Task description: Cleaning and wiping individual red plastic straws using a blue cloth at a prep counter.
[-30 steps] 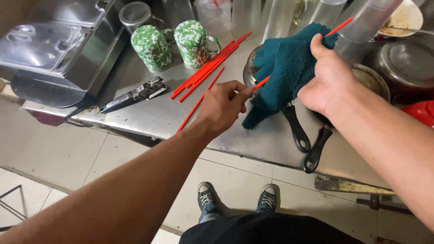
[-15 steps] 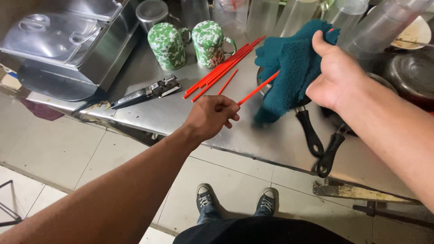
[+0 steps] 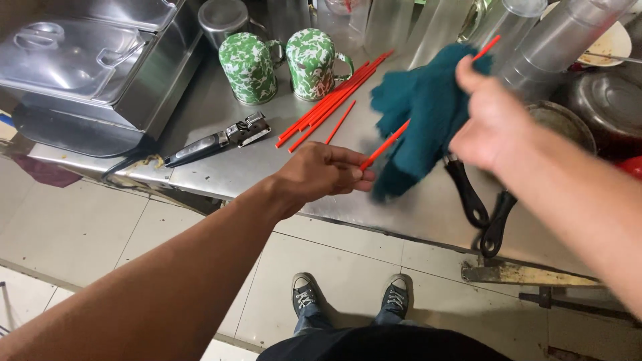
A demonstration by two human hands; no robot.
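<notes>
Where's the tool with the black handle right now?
In the head view the tool lies flat on the steel counter, left of the left hand, in front of the two green mugs and beside the red chopsticks.

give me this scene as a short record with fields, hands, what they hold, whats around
left hand: left hand pinches the lower end of one red chopstick
right hand: right hand grips a teal cloth wrapped around that chopstick; blurred
other chopsticks: loose red chopsticks lie on the steel counter
mugs: two green-and-white mugs stand behind them
tool: metal tool with dark handle lies left of the chopsticks
pans: two black pan handles stick out over the counter edge
far left: steel lidded container
</notes>
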